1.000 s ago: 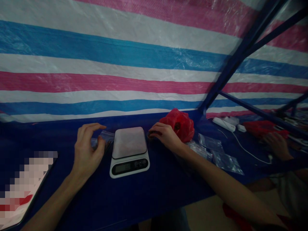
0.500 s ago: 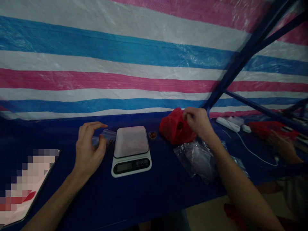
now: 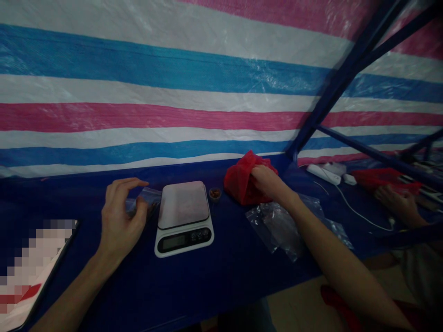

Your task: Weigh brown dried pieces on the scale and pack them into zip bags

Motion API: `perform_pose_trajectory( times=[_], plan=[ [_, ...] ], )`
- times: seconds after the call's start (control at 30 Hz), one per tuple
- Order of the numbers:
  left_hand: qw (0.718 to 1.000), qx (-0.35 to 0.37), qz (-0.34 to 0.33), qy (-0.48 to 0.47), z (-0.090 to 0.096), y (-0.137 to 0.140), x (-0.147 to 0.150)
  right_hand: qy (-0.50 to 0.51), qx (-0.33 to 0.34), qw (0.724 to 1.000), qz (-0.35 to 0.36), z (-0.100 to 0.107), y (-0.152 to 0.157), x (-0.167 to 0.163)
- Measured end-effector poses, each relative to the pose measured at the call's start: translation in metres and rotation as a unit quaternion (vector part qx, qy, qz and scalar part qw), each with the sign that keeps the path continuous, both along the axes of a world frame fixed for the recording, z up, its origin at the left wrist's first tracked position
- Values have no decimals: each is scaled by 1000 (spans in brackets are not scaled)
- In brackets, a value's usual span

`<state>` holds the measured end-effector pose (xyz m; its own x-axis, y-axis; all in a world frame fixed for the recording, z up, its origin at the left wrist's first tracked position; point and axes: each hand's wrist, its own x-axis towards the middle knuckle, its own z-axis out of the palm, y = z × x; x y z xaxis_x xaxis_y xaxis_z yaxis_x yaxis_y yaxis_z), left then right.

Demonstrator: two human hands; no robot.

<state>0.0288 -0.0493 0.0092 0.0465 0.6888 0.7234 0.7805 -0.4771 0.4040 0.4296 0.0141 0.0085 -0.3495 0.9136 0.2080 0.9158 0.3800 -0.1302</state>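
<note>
My right hand [image 3: 268, 183] reaches into the mouth of a red plastic bag [image 3: 238, 182], and its fingers are hidden inside. My left hand [image 3: 122, 212] is raised left of a white kitchen scale [image 3: 185, 207], thumb and fingers curved apart with nothing between them. Behind that hand lies a clear zip bag [image 3: 150, 194] with small dark pieces in it. The scale's pan is bare and its display shows faint digits. Between scale and red bag stands a small clear cup [image 3: 215, 194] holding brownish pieces.
Clear plastic bags [image 3: 282, 226] lie under my right forearm. A white power strip [image 3: 323, 174] with a cable is at the right. Another person's hand [image 3: 398, 200] touches a red bag [image 3: 384, 180]. A tablet-like panel [image 3: 41, 272] lies left; a blue frame post [image 3: 321, 106] slants at right.
My right hand has gone from above the red bag's opening down into it. The left hand keeps its curved pose. The view has shifted slightly.
</note>
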Motion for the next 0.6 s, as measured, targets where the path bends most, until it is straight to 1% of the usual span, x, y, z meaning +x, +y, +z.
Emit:
perform_pose_trajectory(
  times=[0.1, 0.17, 0.23, 0.3, 0.37, 0.43, 0.5, 0.6],
  plan=[
    [1000, 1, 0, -3, 0, 0, 0, 37, 33, 999, 12, 19, -4, 11],
    [1000, -3, -3, -3, -1, 0, -1, 71, 83, 994, -12, 34, -11, 10],
    [1000, 0, -7, -2, -1, 1, -2, 118, 129, 984, -31, 45, -20, -2],
    [1000, 7, -9, 0, -1, 1, -2, 168, 142, 975, -3, 47, -28, -24],
    [1000, 8, -7, 1, -1, 1, -1, 209, 116, 969, 58, 39, -34, -50],
    [1000, 3, -3, 0, 0, 1, -1, 226, 74, 965, 109, 24, -37, -73],
    [1000, 2, -3, -2, 0, 0, -1, 225, 39, 964, 137, 7, -37, -88],
    [1000, 2, -7, -4, 1, -1, 0, 226, 11, 963, 148, -10, -33, -96]
  ],
)
